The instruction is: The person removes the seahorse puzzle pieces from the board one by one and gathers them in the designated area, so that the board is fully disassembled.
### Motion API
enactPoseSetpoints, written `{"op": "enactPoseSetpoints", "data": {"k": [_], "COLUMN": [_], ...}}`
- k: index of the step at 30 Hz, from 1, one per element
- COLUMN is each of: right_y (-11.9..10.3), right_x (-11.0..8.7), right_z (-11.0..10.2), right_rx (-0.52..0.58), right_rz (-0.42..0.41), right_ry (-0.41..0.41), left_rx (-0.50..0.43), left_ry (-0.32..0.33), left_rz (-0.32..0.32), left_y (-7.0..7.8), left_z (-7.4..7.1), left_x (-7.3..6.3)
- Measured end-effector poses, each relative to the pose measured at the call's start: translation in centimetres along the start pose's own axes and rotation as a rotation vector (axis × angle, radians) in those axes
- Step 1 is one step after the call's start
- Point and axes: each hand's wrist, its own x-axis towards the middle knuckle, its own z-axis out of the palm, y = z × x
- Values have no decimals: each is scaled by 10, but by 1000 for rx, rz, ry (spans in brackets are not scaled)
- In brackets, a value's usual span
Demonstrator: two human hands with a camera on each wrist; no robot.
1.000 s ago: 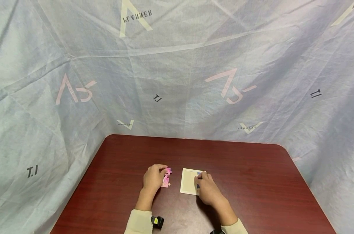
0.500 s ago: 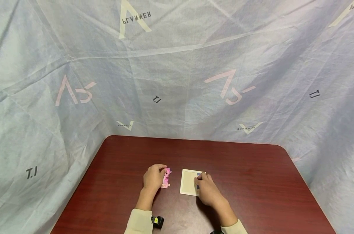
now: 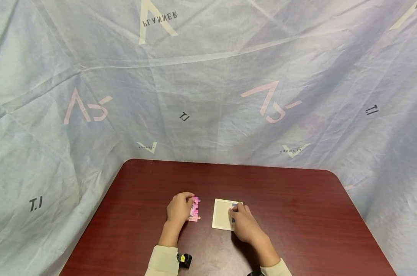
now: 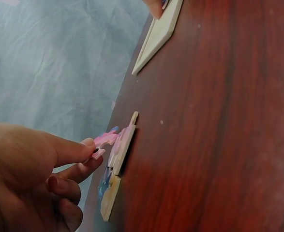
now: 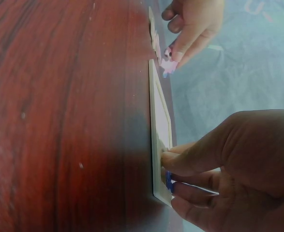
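Observation:
My left hand (image 3: 179, 209) pinches a small pink puzzle piece (image 4: 103, 140) between thumb and index finger. The piece is tilted, right over a group of puzzle pieces (image 4: 123, 147) on the table, pink and blue on top with pale wooden edges. To the right lies a square cream puzzle tray (image 3: 222, 216) with a raised rim and a bare inner floor on its left. At the tray's right side my right hand (image 3: 244, 222) has thumb and curled fingers on a blue puzzle piece (image 5: 169, 181), mostly hidden by the hand in the head view.
The dark red wooden table (image 3: 298, 214) stretches beyond both hands to rounded far corners. Pale printed cloth (image 3: 208, 96) hangs behind and at the sides. A black wrist camera (image 3: 185, 260) sits at the left cuff.
My left hand has shifted slightly left, and the pink piece in its grip has moved with it. My right hand and the tray stay where they were.

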Motion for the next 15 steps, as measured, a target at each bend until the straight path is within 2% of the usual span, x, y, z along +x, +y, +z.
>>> {"op": "enactPoseSetpoints", "data": {"k": [15], "right_y": [-2], "right_x": [1], "right_z": [-2], "right_rx": [19], "right_rz": [23], "right_ry": [-24], "left_rx": [36], "left_ry": [47], "left_rz": [23], "left_y": [-2], "left_z": [5], "left_x": [-1]}}
